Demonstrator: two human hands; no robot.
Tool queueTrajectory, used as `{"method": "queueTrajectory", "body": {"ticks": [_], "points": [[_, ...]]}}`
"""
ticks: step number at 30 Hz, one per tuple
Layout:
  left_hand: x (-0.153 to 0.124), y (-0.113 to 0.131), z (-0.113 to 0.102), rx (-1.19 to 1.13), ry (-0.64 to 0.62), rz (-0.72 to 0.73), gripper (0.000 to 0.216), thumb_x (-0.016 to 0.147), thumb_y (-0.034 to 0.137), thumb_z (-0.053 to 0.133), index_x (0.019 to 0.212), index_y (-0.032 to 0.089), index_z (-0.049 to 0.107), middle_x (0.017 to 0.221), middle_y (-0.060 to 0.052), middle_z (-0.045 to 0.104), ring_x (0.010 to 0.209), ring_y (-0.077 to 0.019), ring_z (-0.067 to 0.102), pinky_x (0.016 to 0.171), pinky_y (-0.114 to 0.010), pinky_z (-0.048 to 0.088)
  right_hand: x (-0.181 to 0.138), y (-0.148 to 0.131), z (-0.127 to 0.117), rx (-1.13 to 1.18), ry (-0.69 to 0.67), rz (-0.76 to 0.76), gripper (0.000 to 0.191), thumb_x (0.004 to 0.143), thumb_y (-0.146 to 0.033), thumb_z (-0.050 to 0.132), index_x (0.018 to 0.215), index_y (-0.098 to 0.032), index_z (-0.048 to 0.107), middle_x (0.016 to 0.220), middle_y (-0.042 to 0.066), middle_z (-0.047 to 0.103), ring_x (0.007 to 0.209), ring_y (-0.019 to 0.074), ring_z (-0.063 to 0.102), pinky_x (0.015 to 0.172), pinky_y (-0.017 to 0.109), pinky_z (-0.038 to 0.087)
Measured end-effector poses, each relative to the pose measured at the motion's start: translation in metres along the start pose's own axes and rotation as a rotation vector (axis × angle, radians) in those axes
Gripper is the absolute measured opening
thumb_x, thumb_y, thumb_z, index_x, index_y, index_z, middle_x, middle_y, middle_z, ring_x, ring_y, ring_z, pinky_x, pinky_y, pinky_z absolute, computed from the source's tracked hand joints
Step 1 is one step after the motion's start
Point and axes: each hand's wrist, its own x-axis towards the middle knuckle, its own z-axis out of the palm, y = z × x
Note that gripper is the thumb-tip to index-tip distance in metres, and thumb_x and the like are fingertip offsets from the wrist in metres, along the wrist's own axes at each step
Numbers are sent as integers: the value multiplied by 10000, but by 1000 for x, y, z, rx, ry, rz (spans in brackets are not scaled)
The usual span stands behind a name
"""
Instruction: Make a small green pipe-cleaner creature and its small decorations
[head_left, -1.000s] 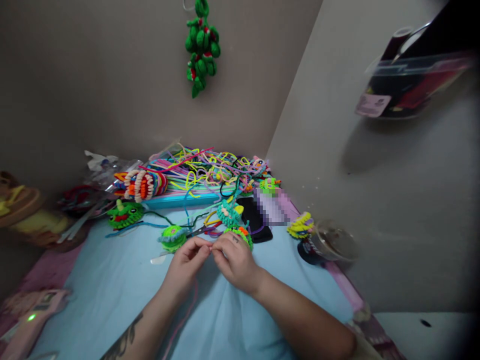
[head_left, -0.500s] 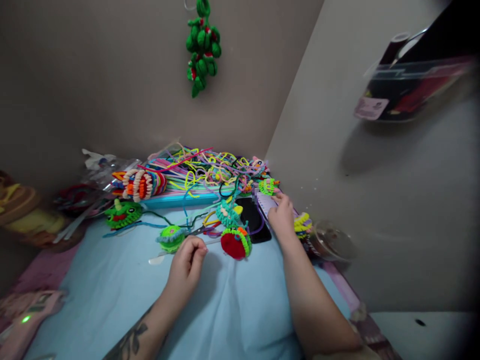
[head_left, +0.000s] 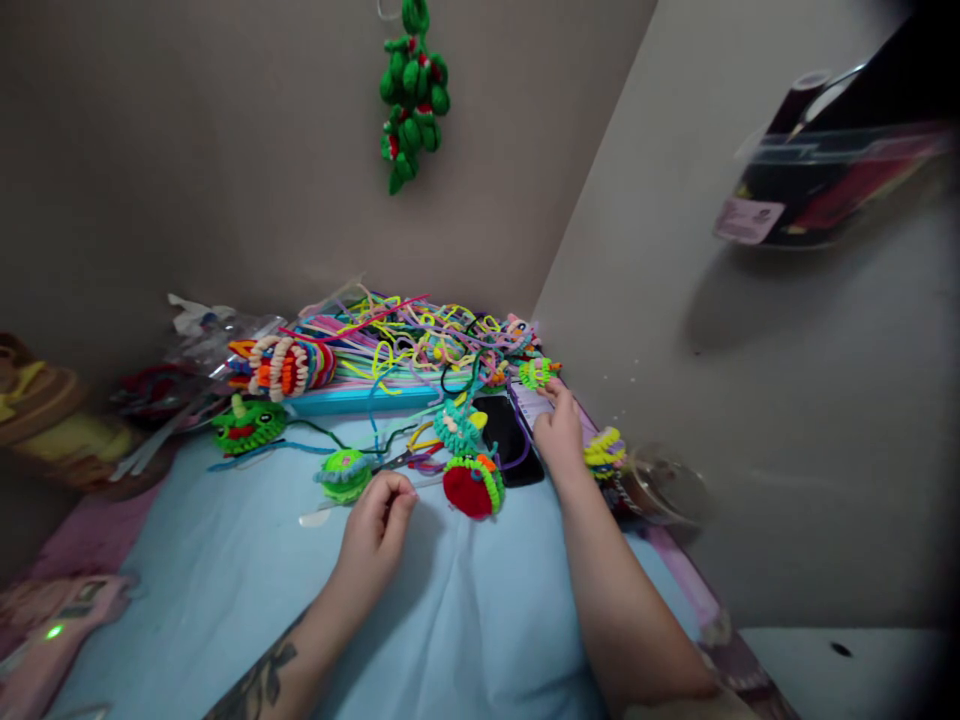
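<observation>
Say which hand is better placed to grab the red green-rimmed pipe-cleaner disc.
Left, probably: the left hand rests curled beside the red green-rimmed pipe-cleaner disc, while the right hand is farther, touching the lit phone.

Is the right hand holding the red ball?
No, the right hand reaches a lit phone; the red ball lies apart on the cloth.

Two bare hands, left hand (head_left: 379,520) and right hand (head_left: 559,435), one black smartphone (head_left: 506,437), one red round pipe-cleaner figure (head_left: 465,492), one green horned pipe-cleaner figure (head_left: 246,426), one green pipe-cleaner ornament (head_left: 411,95) on the wall (head_left: 225,150), one clear glass (head_left: 664,490) at the right edge of the desk (head_left: 465,620).
</observation>
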Motion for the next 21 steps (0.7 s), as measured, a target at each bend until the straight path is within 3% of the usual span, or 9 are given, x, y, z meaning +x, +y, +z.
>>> {"method": "queueTrajectory", "body": {"ticks": [2, 3, 6, 8, 10, 16, 21], "points": [[1, 0, 0, -36, 25, -63, 152, 833, 325, 502, 740, 206, 517, 652, 20, 440, 592, -148, 401, 554, -242, 315, -17, -27, -5, 163, 95, -109, 334, 807, -85, 391, 1117, -151, 495, 1033, 124, 614, 1027, 232, 544, 925, 407, 415], [2, 0, 0, -58, 40, -99, 165, 831, 343, 507, 739, 206, 517, 639, 26, 426, 580, -144, 388, 541, -239, 306, -28, -42, -6, 221, 77, -199, 251, 837, -127, 425, 1063, -175, 525, 999, 110, 616, 985, 229, 551, 893, 403, 433], [6, 2, -1, -146, 79, -177, 215, 801, 394, 548, 713, 200, 519, 616, 35, 413, 571, -135, 373, 524, -231, 297, -63, -87, -3, 333, -157, -592, 165, 848, -181, 524, 1000, -221, 571, 933, 65, 649, 949, 216, 554, 861, 395, 443], [8, 2, -1, -221, 92, -208, 245, 759, 418, 598, 695, 191, 535, 610, 35, 435, 574, -128, 382, 524, -225, 305, -81, -106, 2, 295, -277, -723, 154, 855, -204, 547, 1001, -226, 590, 928, 54, 661, 917, 212, 551, 825, 385, 441], [9, 2, -1, -292, 88, -256, 278, 715, 439, 645, 684, 177, 557, 581, 41, 445, 542, -113, 371, 500, -217, 293, -91, -116, 6, 244, -307, -743, 139, 873, -196, 528, 988, -212, 605, 892, 53, 662, 886, 203, 545, 790, 368, 436], [8, -2, 2, -427, 40, -444, 365, 639, 482, 713, 667, 149, 566, 471, 73, 393, 431, -66, 300, 414, -188, 211, -93, -112, 8, 157, -218, -760, 142, 895, -187, 501, 890, -208, 641, 848, 47, 665, 837, 187, 536, 748, 345, 410], [7, 1, 3, -429, -12, -478, 362, 653, 478, 703, 640, 142, 568, 472, 60, 429, 428, -64, 335, 409, -181, 239, -92, -112, 6, 152, -205, -771, 132, 889, -175, 509, 889, -200, 639, 845, 39, 671, 826, 186, 528, 748, 340, 409]]}}
